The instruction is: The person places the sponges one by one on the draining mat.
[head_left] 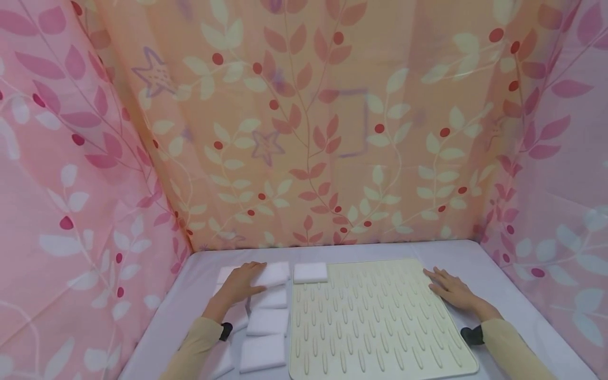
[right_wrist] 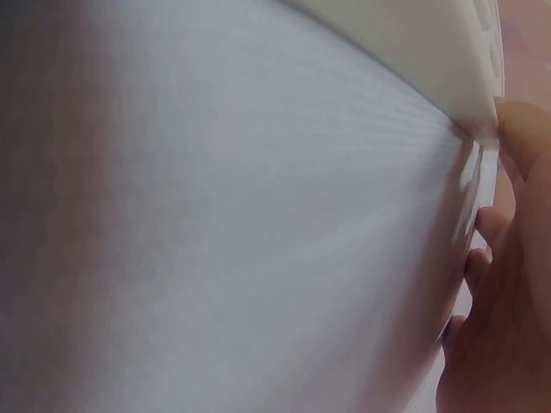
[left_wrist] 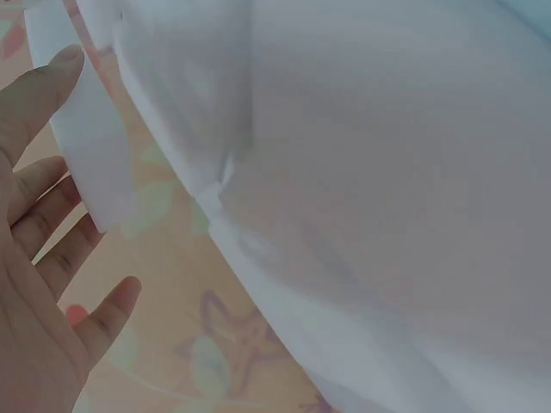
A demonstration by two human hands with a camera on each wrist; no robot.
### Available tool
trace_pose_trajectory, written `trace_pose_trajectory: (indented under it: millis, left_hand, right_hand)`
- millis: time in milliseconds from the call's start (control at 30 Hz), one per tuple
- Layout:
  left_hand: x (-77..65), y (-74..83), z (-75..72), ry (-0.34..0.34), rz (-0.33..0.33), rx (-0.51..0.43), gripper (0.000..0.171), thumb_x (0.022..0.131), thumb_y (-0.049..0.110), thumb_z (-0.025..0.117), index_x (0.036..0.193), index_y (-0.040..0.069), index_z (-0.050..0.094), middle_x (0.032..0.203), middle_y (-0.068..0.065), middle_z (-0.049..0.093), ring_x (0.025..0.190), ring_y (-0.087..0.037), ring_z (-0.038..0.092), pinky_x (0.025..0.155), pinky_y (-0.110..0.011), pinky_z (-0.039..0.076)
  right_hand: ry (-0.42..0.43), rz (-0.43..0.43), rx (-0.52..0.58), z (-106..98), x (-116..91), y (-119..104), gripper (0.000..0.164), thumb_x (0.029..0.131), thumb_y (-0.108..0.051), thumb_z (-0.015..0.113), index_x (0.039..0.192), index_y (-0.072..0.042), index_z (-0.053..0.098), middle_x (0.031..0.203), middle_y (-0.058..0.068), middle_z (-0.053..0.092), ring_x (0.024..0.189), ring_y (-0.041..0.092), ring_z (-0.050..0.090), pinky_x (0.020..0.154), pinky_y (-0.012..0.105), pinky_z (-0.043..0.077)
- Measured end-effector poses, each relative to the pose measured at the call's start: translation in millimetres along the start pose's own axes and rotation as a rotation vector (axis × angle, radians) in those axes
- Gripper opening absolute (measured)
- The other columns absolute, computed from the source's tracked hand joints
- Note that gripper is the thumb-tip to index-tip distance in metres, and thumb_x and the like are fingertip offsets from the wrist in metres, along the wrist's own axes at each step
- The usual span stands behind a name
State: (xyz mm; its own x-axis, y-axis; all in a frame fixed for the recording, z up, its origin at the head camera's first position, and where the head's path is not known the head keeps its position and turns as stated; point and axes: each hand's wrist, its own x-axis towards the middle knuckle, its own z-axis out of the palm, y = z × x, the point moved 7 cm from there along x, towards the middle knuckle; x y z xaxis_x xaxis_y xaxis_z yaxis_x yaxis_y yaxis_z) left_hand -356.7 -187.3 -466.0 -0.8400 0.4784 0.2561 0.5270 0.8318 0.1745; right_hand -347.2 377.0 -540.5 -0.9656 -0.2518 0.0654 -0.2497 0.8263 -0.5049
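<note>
My left hand holds a white rectangular sponge between thumb and fingers, just left of the mat's far left corner. In the left wrist view the thumb lies over one face of that sponge, with the fingers at its other side. A cream ridged mat lies flat on the table, and one white sponge sits at its far left corner. At the mat's right edge rests my right hand, fingers spread loosely and holding nothing. Its thumb touches the mat's rim in the right wrist view.
Several more white sponges lie in rough columns along the mat's left side, some partly hidden by the left arm. A white cloth covers the table. Floral curtains close off the back and both sides.
</note>
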Motion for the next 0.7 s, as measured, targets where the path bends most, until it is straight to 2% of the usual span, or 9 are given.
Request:
trace_pose_trajectory:
  millis: [300,533,700]
  left_hand:
    - [11.5,28.7,13.1,-0.040,0.043,-0.009,0.064,0.079,0.039,0.071,0.131,0.008,0.052,0.124,-0.012,0.057,0.112,-0.032,0.053,0.090,-0.051,0.041]
    - [17.1,50.3,22.8,-0.077,0.074,0.004,0.065,0.079,0.041,0.070,0.133,0.011,0.050,0.126,-0.008,0.056,0.116,-0.026,0.052,0.092,-0.047,0.041]
    - [19.4,68.3,24.7,-0.073,0.121,0.003,0.063,0.079,0.038,0.071,0.132,0.010,0.051,0.125,-0.008,0.057,0.115,-0.025,0.053,0.090,-0.047,0.042]
  right_hand:
    - [0.003,-0.002,-0.002,-1,0,0,0.059,0.093,-0.037,0.050,0.141,-0.005,0.037,0.143,0.035,0.021,0.130,0.056,0.012,0.096,0.071,0.004]
    - [0.001,-0.003,-0.012,0,0,-2,0.059,0.093,-0.038,0.050,0.140,-0.005,0.037,0.143,0.035,0.022,0.130,0.057,0.013,0.096,0.071,0.006]
    - [0.014,-0.015,-0.016,-1,-1,-5,0.057,0.093,-0.037,0.051,0.139,-0.005,0.039,0.142,0.036,0.024,0.129,0.057,0.015,0.095,0.072,0.008]
